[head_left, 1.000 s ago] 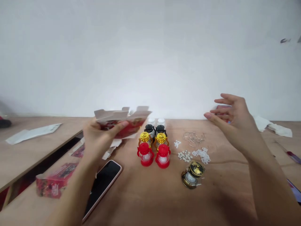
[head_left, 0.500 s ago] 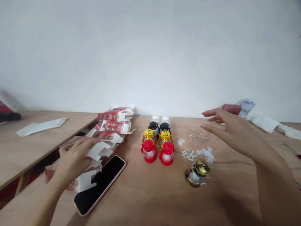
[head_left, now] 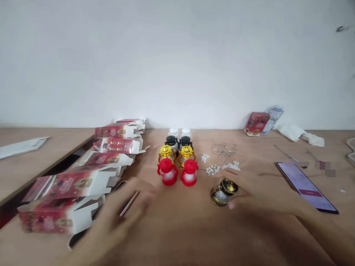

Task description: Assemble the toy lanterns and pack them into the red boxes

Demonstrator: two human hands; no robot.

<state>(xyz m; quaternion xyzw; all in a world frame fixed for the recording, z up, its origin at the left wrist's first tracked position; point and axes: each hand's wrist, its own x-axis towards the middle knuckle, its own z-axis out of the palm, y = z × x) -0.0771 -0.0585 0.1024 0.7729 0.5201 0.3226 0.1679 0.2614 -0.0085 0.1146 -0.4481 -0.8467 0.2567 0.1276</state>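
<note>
As the right hand (head_left: pixel 253 195) curves about the black-and-gold lantern (head_left: pixel 224 193), its fingers sit behind the lid and its thumb lies by the base, spread apart from each other; from where I stand, blur keeps me from telling whether the skin actually touches. That lantern stands tilted on the wooden surface (head_left: pixel 177 231), near the front and right of the middle. The left hand (head_left: pixel 118 203) is badly blurred too, thumb and fingers parted, over a phone (head_left: pixel 79 239) whose pale edge shows through the gap; I can see nothing in its grasp. Between the two hands, farther back, small lanterns run in pairs toward the wall (head_left: pixel 177 66): red lanterns (head_left: pixel 167 173) nearest, then gold lanterns (head_left: pixel 165 152), black lanterns (head_left: pixel 172 141) and white lanterns (head_left: pixel 173 130). Just beyond the tilted one lie round silvery discs (head_left: pixel 213 170), flat white pieces (head_left: pixel 232 166) partly behind the fingers, and a tangle of thin wire (head_left: pixel 223 149). Red-and-white boxes (head_left: pixel 66 184), flaps open, lie in a row along the left. Over on the right, a lit phone (head_left: pixel 307 188) lies flat, while a red box (head_left: pixel 257 124) stands beside a clear bottle (head_left: pixel 273 119) against the wall.
</note>
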